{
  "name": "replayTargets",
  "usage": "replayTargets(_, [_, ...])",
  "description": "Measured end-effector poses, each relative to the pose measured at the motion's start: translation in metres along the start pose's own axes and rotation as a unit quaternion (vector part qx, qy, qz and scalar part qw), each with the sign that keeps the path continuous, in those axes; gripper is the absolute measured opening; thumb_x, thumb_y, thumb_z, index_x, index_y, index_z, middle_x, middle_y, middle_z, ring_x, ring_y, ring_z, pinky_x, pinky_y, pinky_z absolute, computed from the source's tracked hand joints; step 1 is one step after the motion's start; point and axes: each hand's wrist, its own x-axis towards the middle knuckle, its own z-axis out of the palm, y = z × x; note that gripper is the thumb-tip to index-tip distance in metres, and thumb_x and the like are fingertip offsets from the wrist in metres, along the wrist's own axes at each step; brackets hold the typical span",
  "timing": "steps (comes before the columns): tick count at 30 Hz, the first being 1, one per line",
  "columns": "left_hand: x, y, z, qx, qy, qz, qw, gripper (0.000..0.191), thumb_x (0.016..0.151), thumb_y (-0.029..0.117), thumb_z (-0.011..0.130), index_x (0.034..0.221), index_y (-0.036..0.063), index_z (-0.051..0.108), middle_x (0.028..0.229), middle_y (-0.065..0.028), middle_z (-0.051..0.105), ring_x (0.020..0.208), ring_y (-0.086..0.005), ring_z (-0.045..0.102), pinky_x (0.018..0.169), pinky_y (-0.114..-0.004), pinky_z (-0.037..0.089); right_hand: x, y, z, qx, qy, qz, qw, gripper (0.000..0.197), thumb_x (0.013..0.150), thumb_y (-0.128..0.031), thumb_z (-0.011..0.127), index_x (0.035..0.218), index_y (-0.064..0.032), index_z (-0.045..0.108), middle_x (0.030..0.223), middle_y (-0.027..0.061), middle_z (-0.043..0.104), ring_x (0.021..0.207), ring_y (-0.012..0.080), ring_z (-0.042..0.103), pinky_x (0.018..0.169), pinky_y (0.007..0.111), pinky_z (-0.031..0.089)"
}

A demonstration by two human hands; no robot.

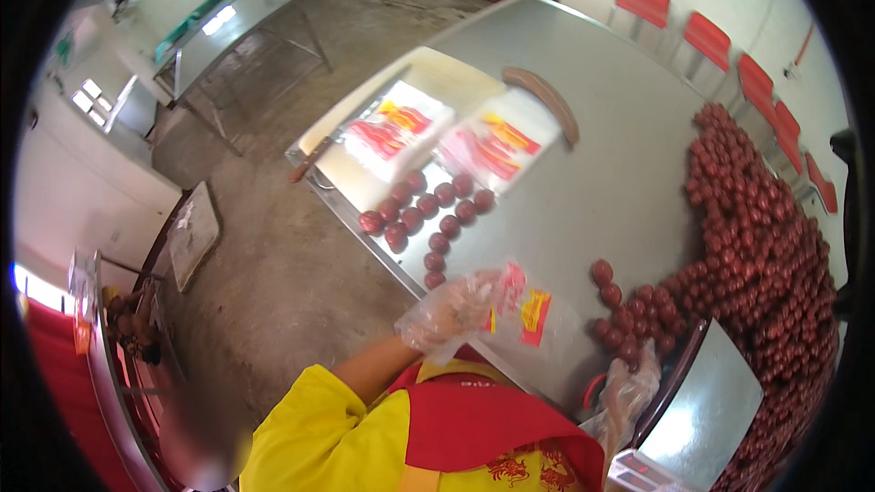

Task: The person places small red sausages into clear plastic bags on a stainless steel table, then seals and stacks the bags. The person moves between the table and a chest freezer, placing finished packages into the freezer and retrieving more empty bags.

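Observation:
My left hand (454, 307), in a clear plastic glove, holds a clear printed plastic bag (534, 314) over the steel table's near edge. My right hand (627, 383), also gloved, touches the near end of a cluster of round dark red sausages (642, 311); whether its fingers grip one is unclear. That cluster runs into a large heap of the same sausages (759, 239) on the right. Rows of round sausages (449, 225) lie farther left, beside two stacks of printed bags (396, 124) (502, 143) on and by a white cutting board (437, 68).
A wooden-handled knife (318, 154) lies along the board's left side. A long curved brown sausage (550, 99) is beyond the bags. Near my right hand are a red ring-shaped thing (593, 391), a dark-rimmed metal tray (711, 389) and a scale (642, 470). Red chairs (707, 39) line the wall.

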Motion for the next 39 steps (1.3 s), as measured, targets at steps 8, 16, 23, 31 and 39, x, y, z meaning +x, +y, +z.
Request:
replayTargets(8, [-0.047,-0.014,0.060,0.186,0.196,-0.010,0.963,0.035,0.098,0.030,0.058,0.118,0.0023,0.065,0.105,-0.0146,0.067,0.097,-0.0273,0.065,0.090,-0.045,0.051,-0.048,-0.076,0.083,0.282,-0.209,-0.377,0.857,0.068,0.080,-0.012,0.073,0.144,-0.0010,0.050,0.153,0.0235,0.042,0.146,0.0373,0.037,0.113,0.045,0.040])
replayTargets(16, [-0.116,-0.032,0.041,-0.323,0.270,0.032,0.906,0.054,0.105,0.057,0.039,0.101,0.0101,0.064,0.094,-0.0055,0.063,0.085,-0.0188,0.059,0.076,-0.034,0.051,-0.134,-0.170,0.178,0.351,-0.513,-0.338,0.707,0.060,0.080,-0.008,0.073,0.137,-0.0017,0.054,0.138,0.0208,0.048,0.125,0.0319,0.042,0.098,0.040,0.041])
replayTargets(23, [-0.217,-0.054,-0.083,-0.185,0.421,0.135,0.878,0.045,0.105,0.053,0.043,0.104,0.0134,0.064,0.093,-0.0005,0.062,0.084,-0.0130,0.056,0.069,-0.029,0.046,-0.244,-0.273,0.249,0.353,-0.628,-0.269,0.639,0.053,0.081,-0.005,0.073,0.131,-0.0023,0.057,0.124,0.0185,0.053,0.108,0.0272,0.046,0.085,0.036,0.042])
replayTargets(31, [-0.386,-0.042,-0.217,-0.574,0.254,0.433,0.647,0.076,0.094,0.078,0.043,0.133,0.0141,0.053,0.124,-0.0063,0.056,0.110,-0.0228,0.057,0.096,-0.039,0.048,-0.413,-0.392,0.311,0.325,-0.753,-0.246,0.517,0.046,0.081,-0.002,0.073,0.125,-0.0030,0.060,0.109,0.0158,0.059,0.088,0.0219,0.051,0.070,0.031,0.043])
replayTargets(39, [-0.503,-0.044,-0.282,-0.617,-0.501,0.467,-0.388,0.071,0.107,0.048,0.037,0.157,0.0002,0.025,0.158,-0.0146,0.040,0.148,-0.0308,0.032,0.126,-0.041,0.016,-0.538,-0.486,0.390,0.261,-0.832,-0.233,0.430,0.039,0.081,0.002,0.073,0.118,-0.0037,0.064,0.093,0.0132,0.065,0.067,0.0165,0.056,0.054,0.027,0.044])
